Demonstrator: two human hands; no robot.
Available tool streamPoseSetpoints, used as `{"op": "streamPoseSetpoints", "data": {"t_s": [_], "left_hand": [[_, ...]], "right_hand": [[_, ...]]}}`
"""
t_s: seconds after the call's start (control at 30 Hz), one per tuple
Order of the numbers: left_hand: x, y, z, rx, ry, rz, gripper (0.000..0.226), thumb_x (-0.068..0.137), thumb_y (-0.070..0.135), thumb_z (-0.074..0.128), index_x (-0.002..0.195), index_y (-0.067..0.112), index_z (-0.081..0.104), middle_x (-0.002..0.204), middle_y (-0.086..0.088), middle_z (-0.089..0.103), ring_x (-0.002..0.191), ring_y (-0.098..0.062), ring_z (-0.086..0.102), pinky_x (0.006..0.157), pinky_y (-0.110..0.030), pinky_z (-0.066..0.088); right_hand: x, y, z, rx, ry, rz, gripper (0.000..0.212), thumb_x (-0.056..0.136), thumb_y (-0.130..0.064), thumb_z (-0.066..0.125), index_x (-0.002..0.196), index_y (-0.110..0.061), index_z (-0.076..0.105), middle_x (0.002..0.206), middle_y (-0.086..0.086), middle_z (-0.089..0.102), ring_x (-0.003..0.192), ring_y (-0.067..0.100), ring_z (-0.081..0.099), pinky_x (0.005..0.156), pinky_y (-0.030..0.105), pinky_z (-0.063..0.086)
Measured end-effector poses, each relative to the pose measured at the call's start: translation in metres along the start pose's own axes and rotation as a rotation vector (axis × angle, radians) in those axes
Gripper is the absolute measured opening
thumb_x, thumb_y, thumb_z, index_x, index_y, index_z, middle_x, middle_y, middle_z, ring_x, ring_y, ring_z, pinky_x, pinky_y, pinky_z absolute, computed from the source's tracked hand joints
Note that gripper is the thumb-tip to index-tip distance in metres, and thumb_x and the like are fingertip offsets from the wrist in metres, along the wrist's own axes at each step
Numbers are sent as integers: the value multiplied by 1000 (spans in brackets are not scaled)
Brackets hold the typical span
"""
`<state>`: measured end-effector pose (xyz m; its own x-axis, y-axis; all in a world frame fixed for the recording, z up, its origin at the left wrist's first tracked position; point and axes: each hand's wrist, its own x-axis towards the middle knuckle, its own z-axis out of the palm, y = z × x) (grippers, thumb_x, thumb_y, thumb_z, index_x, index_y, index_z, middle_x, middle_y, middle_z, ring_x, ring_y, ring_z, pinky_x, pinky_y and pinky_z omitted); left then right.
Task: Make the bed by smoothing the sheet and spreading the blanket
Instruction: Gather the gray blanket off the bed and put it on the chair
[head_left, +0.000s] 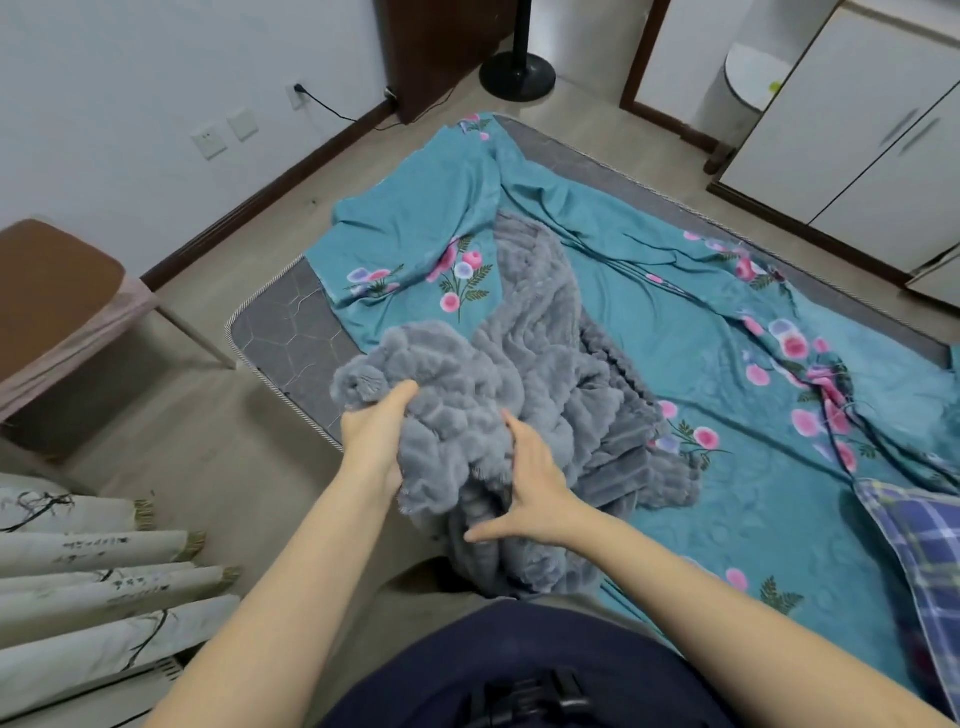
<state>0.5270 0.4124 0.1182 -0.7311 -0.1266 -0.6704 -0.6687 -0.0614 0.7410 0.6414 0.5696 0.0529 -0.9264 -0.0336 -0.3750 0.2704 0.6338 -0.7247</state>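
— So, how does the bed (291, 338) stand?
— Sheet (675, 338) rumpled, pulled off the near left corner, ticking bare there; grey blanket (545, 364) heaped at the near edge, trailing toward the middle.
— How will it handle?
— Plush, limp, fairly light, I'd judge; better taken by a hem and two corners than by the bunch; left hand (374, 441) and right hand (535, 488) both clutch folds.
— Room?
— Cupboard (857, 130) far right; chair (62, 291) left.

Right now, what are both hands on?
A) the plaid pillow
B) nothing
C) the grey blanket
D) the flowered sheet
C: the left hand and the right hand both grip the bunched grey blanket at the near edge of the bed.
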Motion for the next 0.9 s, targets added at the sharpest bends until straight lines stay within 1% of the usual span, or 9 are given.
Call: {"op": "streamPoseSetpoints", "data": {"t_s": [0.13,0.2,0.3,0.4,0.47,0.6,0.7,0.83,0.9], "left_hand": [[-16,28,9,-190,-196,-138,33,89,41,60,103,14,72,94,-6,74,86,-22,72,76,-35,59],[-28,44,16,-245,-316,-122,48,96,38,49,66,14,77,66,-2,73,58,-16,71,46,-23,54],[-45,60,20,-252,-426,-71,50,94,40,54,54,18,76,69,-1,74,57,-15,71,43,-22,52],[-60,70,11,-203,-495,-22,36,89,43,59,68,22,79,79,1,75,70,-16,73,55,-26,56],[-68,72,2,-180,-514,10,27,83,46,66,80,23,80,87,0,76,75,-18,74,57,-28,57],[-76,75,-8,-180,-458,103,26,87,42,62,77,26,80,83,-2,77,70,-17,74,51,-26,57],[-65,72,-15,-216,-309,78,42,84,45,65,116,18,69,113,-10,71,100,-29,70,88,-42,56],[-51,55,-29,-281,-75,169,35,86,32,68,115,14,66,104,-10,74,94,-27,71,75,-42,60],[-49,47,-35,-285,-14,219,27,88,28,66,112,16,67,100,-6,75,88,-22,73,68,-37,60]], "right_hand": [[-2,42,25,-8,62,338,156,27,-90,67,125,-50,-47,154,-17,-27,147,29,-13,110,70,5],[-3,54,29,46,88,460,154,25,-91,67,123,-52,-45,154,-19,-25,146,33,-15,110,71,0],[3,61,16,131,417,427,146,36,-77,74,135,-53,-30,151,-29,-15,146,35,1,111,67,9],[26,61,-25,329,749,527,112,69,-52,73,144,-52,-10,160,-9,-3,139,39,26,108,60,29],[43,64,-57,544,764,606,65,90,-39,57,145,-33,24,153,14,30,130,39,41,106,51,37],[57,58,-116,584,656,476,26,95,-7,51,120,-2,57,118,20,62,94,19,55,85,29,52],[63,11,-168,968,807,428,17,95,-18,46,89,-17,62,83,8,62,80,18,52,53,16,47],[61,-72,-209,1246,769,175,28,91,-35,42,100,-22,66,102,7,70,97,25,63,88,36,52],[49,-114,-205,1246,648,38,33,93,-40,42,103,-23,68,102,3,73,98,23,66,88,36,55]]}}
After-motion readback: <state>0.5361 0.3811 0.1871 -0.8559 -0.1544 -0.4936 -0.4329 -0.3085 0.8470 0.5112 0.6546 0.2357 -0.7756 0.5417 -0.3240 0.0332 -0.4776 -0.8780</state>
